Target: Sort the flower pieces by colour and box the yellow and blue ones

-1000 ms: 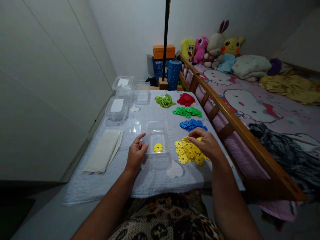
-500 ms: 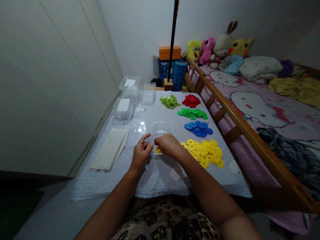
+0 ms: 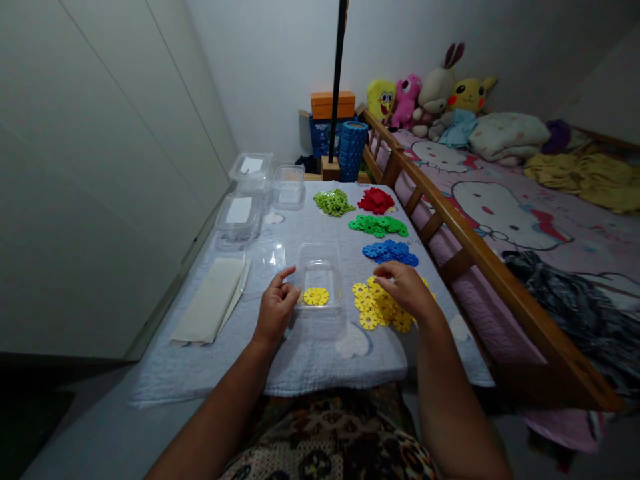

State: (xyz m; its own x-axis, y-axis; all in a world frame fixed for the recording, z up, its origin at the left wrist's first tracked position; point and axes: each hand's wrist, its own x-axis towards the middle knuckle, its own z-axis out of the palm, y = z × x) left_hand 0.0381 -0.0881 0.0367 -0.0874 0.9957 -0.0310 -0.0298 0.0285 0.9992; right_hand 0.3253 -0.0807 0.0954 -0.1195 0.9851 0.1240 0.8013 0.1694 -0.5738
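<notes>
A clear plastic container point(image 3: 320, 257) stands in the middle of the table with a few yellow flower-shaped discs point(image 3: 316, 297) in its near end. At its left side is my left hand point(image 3: 276, 303), index finger stretched out and thumb by the rim, holding nothing. My right hand point(image 3: 404, 287) hovers over the pile of yellow flower-shaped discs point(image 3: 369, 310), covering part of it. Its fingers are bent, with a small gap between thumb and index finger, and nothing shows in them. Beyond it lies a pile of blue discs point(image 3: 390, 252).
Green discs point(image 3: 379, 225), red discs point(image 3: 375, 200) and light green pieces point(image 3: 333, 202) lie farther back. Clear containers point(image 3: 240, 217) stand at the back left. A clear lid point(image 3: 265, 263) and folded cloth point(image 3: 207, 303) lie left. A wooden bed rail point(image 3: 443, 230) borders the right.
My right hand has moved right, from inside the container to the yellow pile, uncovering the discs in the container. My left hand stays beside the container. The view has shifted slightly.
</notes>
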